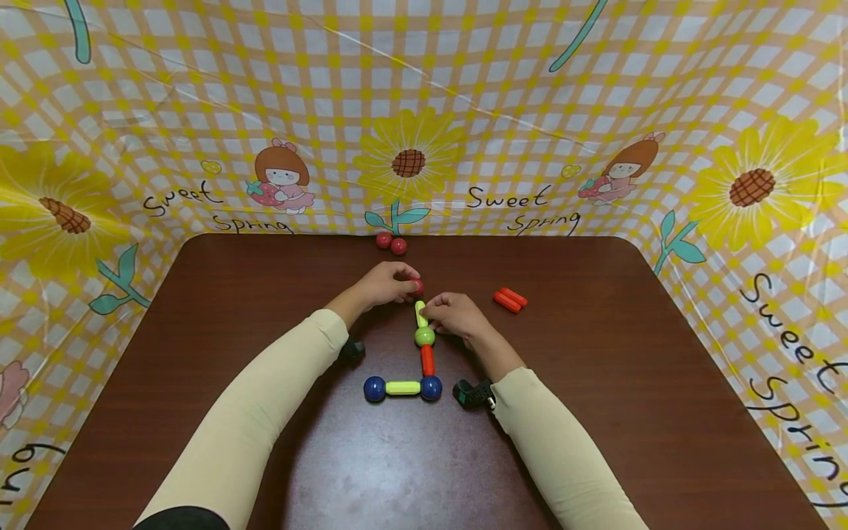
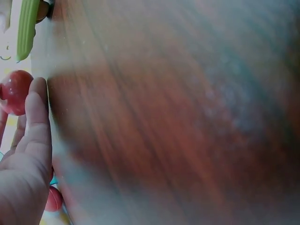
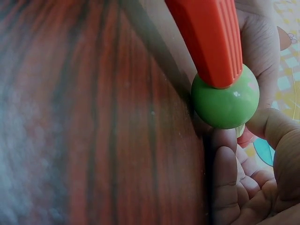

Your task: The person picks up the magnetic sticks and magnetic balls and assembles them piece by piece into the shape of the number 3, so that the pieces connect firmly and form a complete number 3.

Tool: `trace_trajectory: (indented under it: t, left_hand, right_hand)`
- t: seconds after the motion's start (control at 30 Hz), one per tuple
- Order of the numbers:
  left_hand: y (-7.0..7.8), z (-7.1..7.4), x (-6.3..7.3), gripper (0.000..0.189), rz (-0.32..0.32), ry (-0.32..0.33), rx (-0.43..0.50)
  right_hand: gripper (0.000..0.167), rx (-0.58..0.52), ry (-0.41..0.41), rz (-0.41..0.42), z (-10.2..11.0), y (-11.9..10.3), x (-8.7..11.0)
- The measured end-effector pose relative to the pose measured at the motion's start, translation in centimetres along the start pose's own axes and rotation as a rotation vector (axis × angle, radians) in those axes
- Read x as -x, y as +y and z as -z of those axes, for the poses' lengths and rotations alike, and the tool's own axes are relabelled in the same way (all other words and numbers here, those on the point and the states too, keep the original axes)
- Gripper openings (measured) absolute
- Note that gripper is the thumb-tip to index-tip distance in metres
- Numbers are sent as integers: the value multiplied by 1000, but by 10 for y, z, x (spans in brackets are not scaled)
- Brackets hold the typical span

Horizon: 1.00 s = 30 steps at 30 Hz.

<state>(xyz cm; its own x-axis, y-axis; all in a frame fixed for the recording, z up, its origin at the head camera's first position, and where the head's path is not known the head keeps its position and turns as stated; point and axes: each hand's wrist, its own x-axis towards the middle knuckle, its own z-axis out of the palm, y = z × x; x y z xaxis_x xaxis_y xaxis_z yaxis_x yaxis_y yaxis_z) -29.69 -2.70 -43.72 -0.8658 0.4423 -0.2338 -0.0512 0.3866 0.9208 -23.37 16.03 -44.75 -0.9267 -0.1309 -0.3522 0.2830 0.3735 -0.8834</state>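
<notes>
My left hand (image 1: 387, 283) pinches a red ball (image 1: 416, 285) between thumb and fingertips, just beyond the far end of a yellow-green rod (image 1: 420, 313). My right hand (image 1: 457, 315) holds that rod from its right side. The rod joins a green ball (image 1: 425, 336), followed by a red rod (image 1: 427, 361) and a blue ball (image 1: 430, 388). From there a second yellow-green rod (image 1: 403, 388) runs left to another blue ball (image 1: 374, 389). In the left wrist view the red ball (image 2: 17, 92) sits apart from the green rod's tip (image 2: 26, 47).
Two red balls (image 1: 391, 244) lie at the table's back edge. Two red rods (image 1: 510, 299) lie side by side to the right of my right hand. A checked, flower-printed cloth (image 1: 411, 88) rises behind the brown table (image 1: 596, 412) and along its sides.
</notes>
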Motion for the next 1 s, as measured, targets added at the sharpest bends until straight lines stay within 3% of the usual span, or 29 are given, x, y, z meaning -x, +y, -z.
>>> trace_trajectory:
  t: [0.27, 0.5, 0.73, 1.0]
  left_hand:
    - [-1, -1, -1, 29, 5, 7, 32]
    - [-3, -2, -1, 37, -15, 2, -105]
    - [-2, -3, 1, 34, -27, -11, -118]
    - [0, -5, 3, 33, -34, -42, -198]
  right_hand:
    - [19, 4, 1, -17, 0, -2, 0]
    - [19, 11, 1, -21, 0, -2, 1]
    - [19, 6, -1, -23, 0, -2, 0]
    - [20, 5, 3, -28, 0, -2, 1]
